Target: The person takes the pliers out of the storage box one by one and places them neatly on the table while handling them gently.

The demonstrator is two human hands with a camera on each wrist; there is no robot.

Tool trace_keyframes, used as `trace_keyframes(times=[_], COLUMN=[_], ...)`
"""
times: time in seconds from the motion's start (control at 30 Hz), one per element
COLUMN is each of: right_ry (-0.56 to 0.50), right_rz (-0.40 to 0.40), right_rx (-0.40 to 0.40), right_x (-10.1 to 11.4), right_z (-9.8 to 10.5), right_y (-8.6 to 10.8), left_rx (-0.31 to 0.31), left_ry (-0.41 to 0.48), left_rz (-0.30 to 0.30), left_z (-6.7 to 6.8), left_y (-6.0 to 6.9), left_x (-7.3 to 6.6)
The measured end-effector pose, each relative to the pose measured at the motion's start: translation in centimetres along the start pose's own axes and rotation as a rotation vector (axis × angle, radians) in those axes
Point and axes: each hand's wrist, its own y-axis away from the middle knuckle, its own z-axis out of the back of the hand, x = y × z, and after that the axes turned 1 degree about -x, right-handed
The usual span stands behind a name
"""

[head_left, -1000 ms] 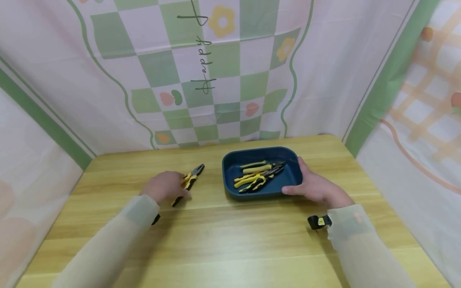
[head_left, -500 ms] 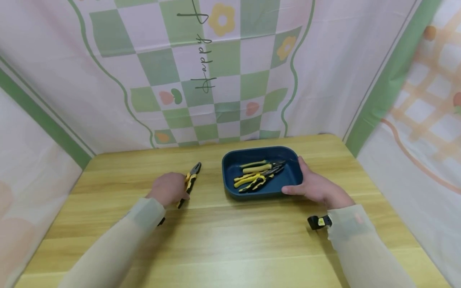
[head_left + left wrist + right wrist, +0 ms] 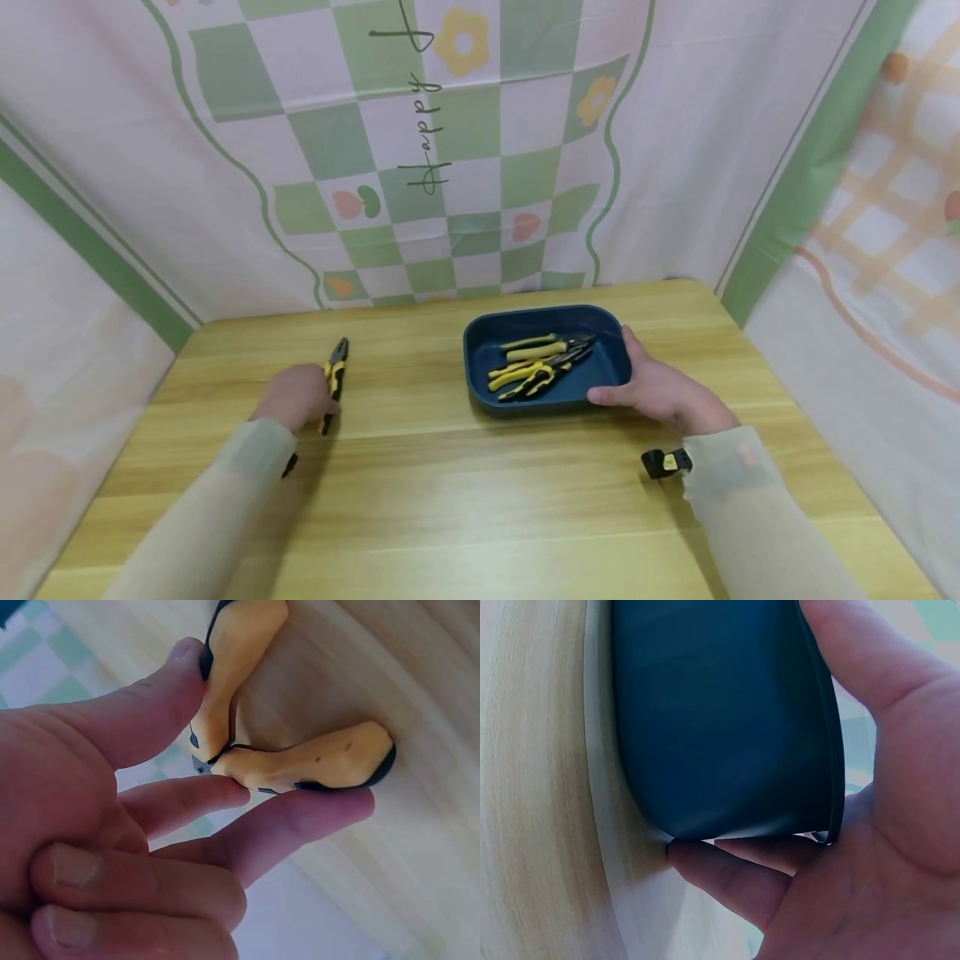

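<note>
At the left of the head view, the left hand (image 3: 296, 396) pinches yellow-and-black pliers (image 3: 337, 379), their grey jaws pointing away. In the left wrist view, the thumb and fingers of the left hand (image 3: 142, 817) hold the two spread handles of the pliers (image 3: 322, 759) from outside. The right hand (image 3: 663, 387) grips the right end of a dark blue tray (image 3: 551, 408), thumb at the near side, other fingers at the far right corner. Seen from the right wrist, the right hand (image 3: 870, 795) lies around the end of the tray (image 3: 712, 720).
Several pliers with yellow handles (image 3: 536, 367) lie inside the tray, left of its middle. The wooden table (image 3: 450, 500) ends at a patterned curtain (image 3: 472, 192) behind, with more cloth on both sides. A black wrist device (image 3: 664, 462) shows at the right cuff.
The left hand has moved left with the pliers, away from the tray, and the pliers now point more directly toward the curtain. The right hand and the tray have stayed in place.
</note>
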Motion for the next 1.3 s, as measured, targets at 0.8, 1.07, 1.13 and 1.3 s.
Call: trace_keyframes(times=[0.8,1.07,1.13,1.3], right_ry=[0.017,0.013,0.012,0.009], right_rz=[-0.004,-0.005,-0.006,-0.011], right_rx=[0.000,0.002,0.001,0.004], right_x=[0.3,0.2,0.1,-0.1], right_z=[0.0,0.1,0.0,0.0], right_y=[0.2,0.2,0.1,0.1], left_rx=[0.009,0.018,0.021,0.027], left_ry=[0.090,0.102,0.105,0.111], left_rz=[0.147,0.167,0.168,0.195], left_z=[1.0,1.2,1.3,1.4], left_y=[1.3,1.6,1.7,2.1], left_x=[8.6,9.8,10.2,11.5])
